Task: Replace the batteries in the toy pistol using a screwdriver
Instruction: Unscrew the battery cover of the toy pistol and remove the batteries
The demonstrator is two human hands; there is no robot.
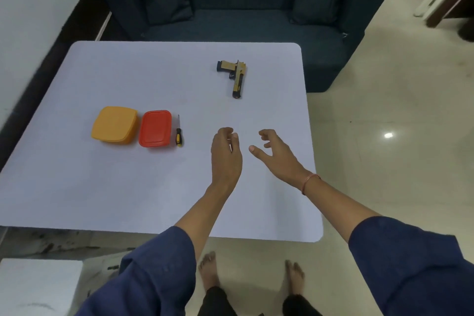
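A yellow and black toy pistol point(235, 74) lies on its side at the far right of the pale table point(128, 187). A small screwdriver point(178, 133) with a black and yellow handle lies at mid table, its tip pointing away from me. My left hand point(226, 154) hovers over the table right of the screwdriver, fingers loosely curled and holding nothing. My right hand point(275, 155) is beside it, fingers spread and empty. Both hands are nearer to me than the pistol and apart from it.
A red lidded box point(155, 128) sits just left of the screwdriver, with an orange lidded box point(114, 124) further left. A dark blue sofa point(243, 20) stands behind the table. The table's right edge point(311, 151) is close to my right hand; tiled floor lies beyond.
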